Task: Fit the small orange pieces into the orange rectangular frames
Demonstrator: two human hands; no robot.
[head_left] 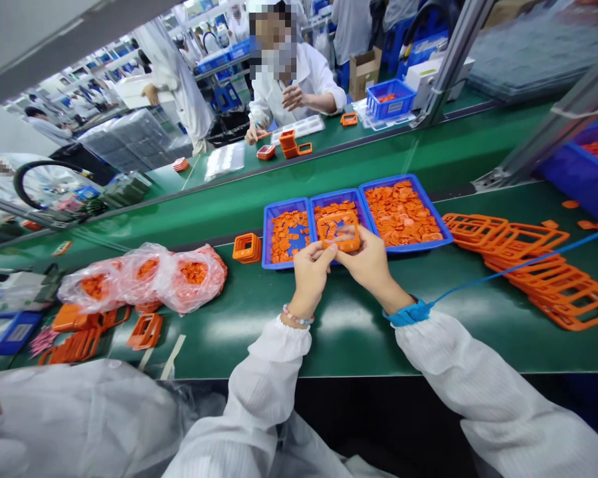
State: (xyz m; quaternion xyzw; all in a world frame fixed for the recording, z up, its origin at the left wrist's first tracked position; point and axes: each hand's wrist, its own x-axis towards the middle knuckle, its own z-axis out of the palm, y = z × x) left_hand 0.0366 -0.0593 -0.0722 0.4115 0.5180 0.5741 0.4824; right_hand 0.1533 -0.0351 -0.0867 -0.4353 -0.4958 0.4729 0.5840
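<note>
Over the front edge of the middle blue tray, my left hand [313,269] and my right hand [371,262] hold one orange plastic frame [355,243] between them. My left thumb and fingers pinch its near left corner. The right fingers wrap its right side, and both thumbs nearly meet at the near edge. Under and around the frame are three joined blue trays: the left tray [264,232], the middle tray [363,207] and the right tray [441,226], each with small flat orange pieces. A stack of orange frames [246,247] stands just left of the trays.
Overlapping orange frames [533,265] spread across the right side, crossed by a blue wrist cord [518,267]. Plastic bags of orange pieces [192,279] lie left, with more orange frames [145,330] before them. A co-worker [299,86] sits opposite; a sleeve [80,411] shows at left.
</note>
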